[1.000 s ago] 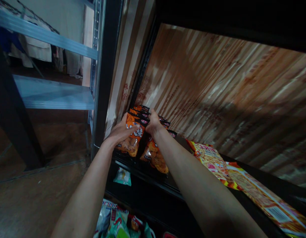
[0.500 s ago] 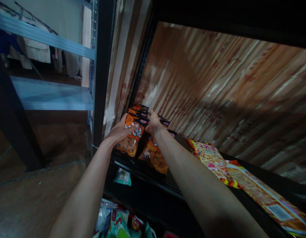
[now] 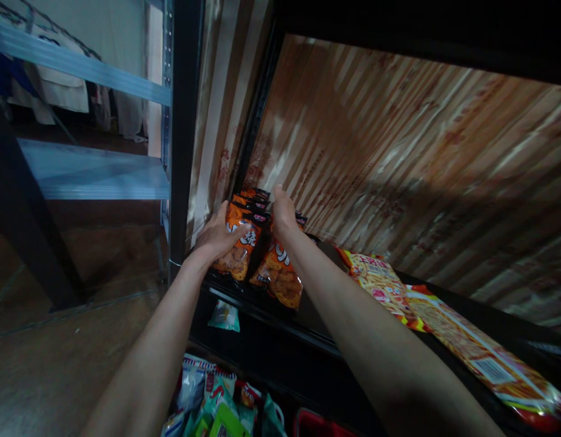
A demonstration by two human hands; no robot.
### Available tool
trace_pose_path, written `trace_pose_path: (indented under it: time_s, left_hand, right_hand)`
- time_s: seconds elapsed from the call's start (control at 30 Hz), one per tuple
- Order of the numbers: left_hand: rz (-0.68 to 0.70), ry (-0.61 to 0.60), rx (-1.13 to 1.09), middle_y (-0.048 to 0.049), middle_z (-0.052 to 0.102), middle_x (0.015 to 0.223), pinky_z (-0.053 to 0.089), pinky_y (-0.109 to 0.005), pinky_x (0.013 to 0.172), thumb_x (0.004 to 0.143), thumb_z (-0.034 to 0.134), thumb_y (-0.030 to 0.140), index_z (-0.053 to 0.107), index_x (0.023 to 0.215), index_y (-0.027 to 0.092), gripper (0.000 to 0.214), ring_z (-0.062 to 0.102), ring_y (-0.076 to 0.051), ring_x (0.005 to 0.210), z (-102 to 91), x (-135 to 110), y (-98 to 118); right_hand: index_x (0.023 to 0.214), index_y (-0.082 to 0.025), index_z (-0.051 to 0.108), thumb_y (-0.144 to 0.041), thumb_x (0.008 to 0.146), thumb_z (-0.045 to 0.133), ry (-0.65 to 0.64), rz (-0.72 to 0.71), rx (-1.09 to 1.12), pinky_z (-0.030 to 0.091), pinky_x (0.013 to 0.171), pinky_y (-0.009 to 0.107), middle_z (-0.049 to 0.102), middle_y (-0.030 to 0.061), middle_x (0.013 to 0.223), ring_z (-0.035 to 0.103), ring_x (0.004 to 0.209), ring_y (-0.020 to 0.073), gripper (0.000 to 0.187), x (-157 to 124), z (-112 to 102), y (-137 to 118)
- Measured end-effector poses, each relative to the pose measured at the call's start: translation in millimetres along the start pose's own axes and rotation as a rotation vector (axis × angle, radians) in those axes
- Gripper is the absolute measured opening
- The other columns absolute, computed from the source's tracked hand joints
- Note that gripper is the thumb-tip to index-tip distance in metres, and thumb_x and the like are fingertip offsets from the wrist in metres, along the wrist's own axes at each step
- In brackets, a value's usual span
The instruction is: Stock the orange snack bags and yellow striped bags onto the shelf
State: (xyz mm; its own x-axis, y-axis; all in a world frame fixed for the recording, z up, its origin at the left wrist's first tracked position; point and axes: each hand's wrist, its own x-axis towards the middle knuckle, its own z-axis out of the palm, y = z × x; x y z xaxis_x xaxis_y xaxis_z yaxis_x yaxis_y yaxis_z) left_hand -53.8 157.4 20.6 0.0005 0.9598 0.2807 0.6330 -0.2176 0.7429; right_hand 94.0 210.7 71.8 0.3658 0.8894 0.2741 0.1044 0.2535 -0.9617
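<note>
Two rows of orange-and-black snack bags stand at the left end of a black shelf (image 3: 262, 309). My left hand (image 3: 214, 233) is wrapped round the front bag of the left row (image 3: 237, 246), fingers closed over its top. My right hand (image 3: 282, 215) rests on top of the right row (image 3: 278, 276), fingers curled down behind the front bag; what they grip there is hidden. Both forearms reach in from the bottom of the view.
Long orange-and-yellow packets (image 3: 384, 285) lie flat further right on the same shelf. A striped curtain (image 3: 398, 152) hangs behind. Below are green and white packets (image 3: 216, 406) and a small teal packet (image 3: 224, 315). A grey metal rack (image 3: 93, 176) stands at left.
Both hands and the bags have shifted slightly left and up in the view as the camera moved. The right hand has slid further over the right row.
</note>
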Motion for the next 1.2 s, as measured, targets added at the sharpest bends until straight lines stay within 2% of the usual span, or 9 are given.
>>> trace_pose_path:
  time_s: [0.1,0.23,0.33,0.43,0.6,0.7,0.83,1.0,1.2]
  left_hand:
    - [0.055,0.039,0.055,-0.0114,0.036,0.148,0.033,-0.039,0.105,0.082,0.045,0.06,0.026,0.145,0.019,0.077,0.039,-0.028,0.132,0.5,-3,2]
    - [0.135,0.084,0.087,-0.0147,0.034,0.148,0.032,-0.041,0.107,0.086,0.038,0.058,0.028,0.143,0.014,0.072,0.035,-0.029,0.134,-1.8,-14,3]
    - [0.179,0.17,0.098,-0.0163,0.032,0.148,0.03,-0.043,0.109,0.087,0.04,0.053,0.033,0.141,0.012,0.068,0.032,-0.029,0.136,-4.8,-34,8]
    - [0.269,0.274,0.048,-0.0118,0.039,0.145,0.028,-0.04,0.112,0.091,0.035,0.043,0.042,0.135,0.016,0.052,0.032,-0.023,0.136,-2.0,-65,23]
    - [0.437,0.111,-0.06,-0.0117,0.04,0.144,0.029,-0.037,0.113,0.092,0.031,0.031,0.044,0.134,0.016,0.046,0.033,-0.02,0.136,26.5,-107,54]
    - [0.436,0.058,-0.015,-0.0188,0.034,0.147,0.029,-0.041,0.113,0.091,0.034,0.029,0.035,0.139,0.008,0.052,0.027,-0.025,0.139,47.9,-116,64]
    - [0.363,0.052,0.145,-0.0244,0.03,0.147,0.032,-0.049,0.109,0.089,0.04,0.027,0.03,0.14,0.005,0.057,0.028,-0.033,0.137,65.8,-116,64]
    - [0.342,0.054,0.225,-0.0258,0.033,0.145,0.035,-0.045,0.106,0.088,0.042,0.026,0.029,0.14,0.004,0.057,0.035,-0.031,0.134,72.1,-115,64]
    - [0.285,0.066,0.161,-0.0237,0.035,0.144,0.037,-0.042,0.105,0.086,0.045,0.027,0.03,0.139,0.007,0.059,0.038,-0.03,0.132,73.6,-109,68]
  right_hand:
    - [0.106,-0.022,0.06,-0.047,0.085,0.047,0.02,-0.255,-0.215,0.026,0.111,0.045,0.059,0.0054,0.125,0.045,0.126,0.0239,0.034,-26,-19,-14]
    - [0.123,-0.024,0.051,-0.041,0.087,0.045,-0.07,-0.434,-0.384,0.022,0.113,0.046,0.049,0.0058,0.138,0.038,0.132,0.023,0.04,-79,-48,-28]
    - [0.128,-0.026,0.047,-0.044,0.086,0.048,-0.074,-0.488,-0.444,0.021,0.113,0.047,0.038,0.0062,0.147,0.03,0.138,0.0236,0.045,-115,-72,-28]
    - [0.134,-0.026,0.041,-0.045,0.084,0.049,-0.037,-0.437,-0.483,0.018,0.115,0.048,0.034,0.0068,0.149,0.027,0.139,0.0231,0.054,-135,-97,-16]
    - [0.141,-0.024,0.03,-0.051,0.081,0.051,0.046,-0.172,-0.455,0.023,0.114,0.048,0.028,0.0071,0.152,0.028,0.139,0.0255,0.069,-137,-128,17]
    - [0.141,-0.02,0.032,-0.056,0.079,0.051,0.034,-0.014,-0.421,0.025,0.114,0.045,0.031,0.0099,0.15,0.031,0.138,0.0259,0.074,-135,-135,25]
    - [0.139,-0.018,0.038,-0.06,0.082,0.045,-0.034,0.107,-0.428,0.028,0.112,0.042,0.049,0.0131,0.138,0.044,0.13,0.0255,0.071,-135,-136,24]
    - [0.132,-0.023,0.047,-0.051,0.083,0.05,-0.034,0.037,-0.438,0.04,0.102,0.043,0.065,0.0086,0.118,0.059,0.112,0.0244,0.057,-130,-137,36]
    - [0.127,-0.026,0.049,-0.042,0.083,0.053,-0.055,-0.095,-0.337,0.046,0.095,0.041,0.066,0.0051,0.113,0.062,0.103,0.0216,0.047,-116,-130,48]
